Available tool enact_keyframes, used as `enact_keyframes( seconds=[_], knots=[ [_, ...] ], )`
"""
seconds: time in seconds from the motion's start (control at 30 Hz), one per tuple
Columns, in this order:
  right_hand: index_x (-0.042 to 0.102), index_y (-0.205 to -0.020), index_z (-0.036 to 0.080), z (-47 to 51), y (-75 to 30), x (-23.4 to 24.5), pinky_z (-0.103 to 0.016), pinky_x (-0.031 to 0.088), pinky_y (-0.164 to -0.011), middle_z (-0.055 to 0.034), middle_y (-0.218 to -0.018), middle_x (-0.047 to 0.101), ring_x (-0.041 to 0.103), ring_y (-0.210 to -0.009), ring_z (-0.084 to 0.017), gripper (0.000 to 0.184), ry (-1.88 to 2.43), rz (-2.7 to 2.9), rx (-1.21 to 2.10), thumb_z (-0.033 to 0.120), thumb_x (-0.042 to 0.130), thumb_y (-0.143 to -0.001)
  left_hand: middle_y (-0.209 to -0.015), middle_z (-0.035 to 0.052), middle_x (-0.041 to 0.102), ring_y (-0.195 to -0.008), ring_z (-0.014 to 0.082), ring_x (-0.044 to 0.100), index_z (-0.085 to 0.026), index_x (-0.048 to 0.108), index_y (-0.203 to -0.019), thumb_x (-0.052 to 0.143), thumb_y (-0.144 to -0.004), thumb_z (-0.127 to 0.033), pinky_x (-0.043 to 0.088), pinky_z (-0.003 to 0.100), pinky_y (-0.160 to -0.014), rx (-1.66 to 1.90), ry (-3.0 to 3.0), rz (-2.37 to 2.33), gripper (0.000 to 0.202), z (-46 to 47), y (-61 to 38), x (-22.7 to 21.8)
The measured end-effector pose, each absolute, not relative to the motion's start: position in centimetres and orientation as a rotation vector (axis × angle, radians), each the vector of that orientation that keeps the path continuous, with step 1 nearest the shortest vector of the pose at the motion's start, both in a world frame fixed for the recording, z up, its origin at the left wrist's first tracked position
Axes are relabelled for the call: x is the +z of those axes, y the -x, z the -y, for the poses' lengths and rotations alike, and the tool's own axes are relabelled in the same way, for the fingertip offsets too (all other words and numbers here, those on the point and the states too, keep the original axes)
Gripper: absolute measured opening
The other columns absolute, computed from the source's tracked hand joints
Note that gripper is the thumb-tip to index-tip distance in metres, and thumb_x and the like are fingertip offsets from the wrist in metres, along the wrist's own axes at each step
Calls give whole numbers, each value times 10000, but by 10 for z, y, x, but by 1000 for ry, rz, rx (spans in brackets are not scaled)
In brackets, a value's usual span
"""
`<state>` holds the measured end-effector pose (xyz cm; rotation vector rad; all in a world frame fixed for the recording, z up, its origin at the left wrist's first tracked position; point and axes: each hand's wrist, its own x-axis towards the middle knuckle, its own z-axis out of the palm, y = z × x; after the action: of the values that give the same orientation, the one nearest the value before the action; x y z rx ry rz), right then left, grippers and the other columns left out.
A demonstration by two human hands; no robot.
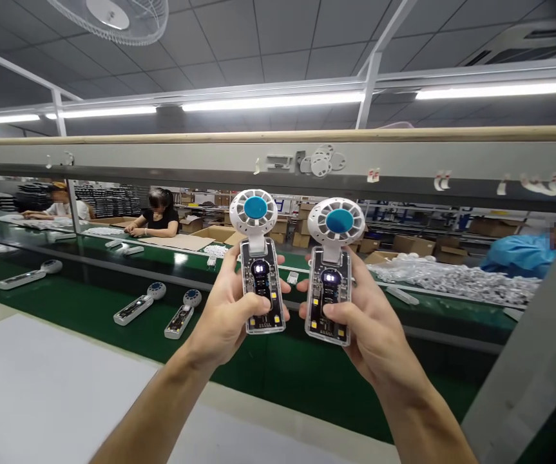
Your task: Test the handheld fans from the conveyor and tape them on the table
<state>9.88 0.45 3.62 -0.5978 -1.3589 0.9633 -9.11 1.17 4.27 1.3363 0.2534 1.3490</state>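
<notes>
My left hand (229,303) is wrapped round a handheld fan (261,274), its thumb pressed on the circuit board in the clear-fronted handle. A second handheld fan (330,283) of the same kind is gripped in my right hand (367,322), thumb likewise on the board. Both are held upright, side by side and apart, above the green conveyor belt. Each has a round white head with a blue centre, and a small lit display glows near the top of each handle. The backs of both handles are hidden.
Several more fans lie on the green belt (89,316), one of them a nearer fan (181,316). A white sheet (50,393) covers the near table. Clear plastic bags of white parts (451,277) are heaped at right. A metal post (514,348) stands at right; co-workers sit across the belt.
</notes>
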Motion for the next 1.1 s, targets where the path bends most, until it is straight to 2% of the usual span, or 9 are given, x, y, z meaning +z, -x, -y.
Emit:
enact_keyframes(
  seconds=[0.13, 0.53, 0.77, 1.1],
  knots=[
    [314, -1519, 309, -3, -98, 38, -292, 585, -582, -34, -972, 706, 700, -675, -182, 775, 600, 1353, 980, 218, 635, -819, -952, 51, 686, -661, 163, 690, -213, 353, -1328, 603, -845, -106, 563, 267, -590, 1317, -1327, -250, 554, -14, 91, 42],
    [326, -1506, 284, -6, -100, 38, -307, 601, -618, -33, -954, 716, 703, -657, -181, 781, 613, 1345, 997, 207, 641, -796, -979, 53, 686, -609, 164, 681, -204, 409, -1291, 604, -809, -104, 556, 288, -565, 1354, -1273, -264, 529, -16, 85, 38],
    [336, -1489, 278, -5, -96, 39, -289, 589, -600, -24, -923, 719, 694, -650, -175, 772, 619, 1343, 1008, 204, 653, -789, -1061, 66, 688, -689, 167, 692, -211, 440, -1244, 601, -806, -94, 568, 305, -620, 1348, -1251, -240, 481, -17, 82, 37],
    [366, -1482, 296, 8, -89, 44, -289, 578, -635, -32, -989, 715, 694, -730, -179, 770, 698, 1267, 1060, 234, 687, -785, -804, 11, 661, -619, 143, 634, -192, 441, -1180, 671, -818, -234, 527, 263, -583, 1392, -1287, -322, 431, -23, 81, 32]
  ],
)
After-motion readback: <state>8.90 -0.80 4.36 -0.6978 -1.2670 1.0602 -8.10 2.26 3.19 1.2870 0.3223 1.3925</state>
